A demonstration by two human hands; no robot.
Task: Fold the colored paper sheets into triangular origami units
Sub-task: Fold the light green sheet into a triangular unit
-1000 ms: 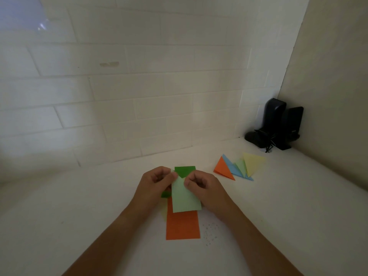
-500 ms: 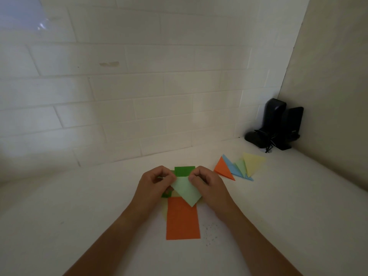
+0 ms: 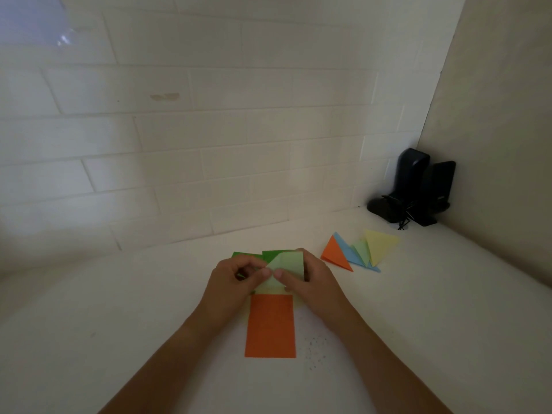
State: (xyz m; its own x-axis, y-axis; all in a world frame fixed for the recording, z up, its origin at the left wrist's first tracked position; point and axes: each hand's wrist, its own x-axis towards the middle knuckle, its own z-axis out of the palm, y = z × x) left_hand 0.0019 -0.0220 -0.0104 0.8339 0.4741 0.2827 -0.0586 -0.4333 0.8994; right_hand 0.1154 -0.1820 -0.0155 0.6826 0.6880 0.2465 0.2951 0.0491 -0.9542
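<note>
Head view shows us no readable brand, label or writing; a small mark on the right-hand black upright device (image 3: 439, 189) is too tiny for us to read. We see a plain white desk (image 3: 119, 309) set into a corner, with a white painted brick wall (image 3: 209, 130) behind and a smooth beige wall (image 3: 501, 115) to the right. A scatter of small dark specks (image 3: 316, 351) marks the desk beside the flat orange paper rectangle (image 3: 270, 325).

Just beyond that rectangle, we hold the partly folded light green paper sheet (image 3: 285, 264) over the desk. Our left hand (image 3: 233, 279) pinches its left corner between thumb and curled fingers (image 3: 263, 271), and our right hand (image 3: 310, 279) pinches the right part, thumb on top. Dark green paper sheets (image 3: 270, 254) peek out behind the hands.

To the right, well apart, lies a fanned row of folded paper triangles: orange (image 3: 336, 255), blue (image 3: 348, 252), light green (image 3: 360, 249) and pale yellow (image 3: 379, 245). Two black upright devices stand in the corner, the other (image 3: 409, 177) taller.
</note>
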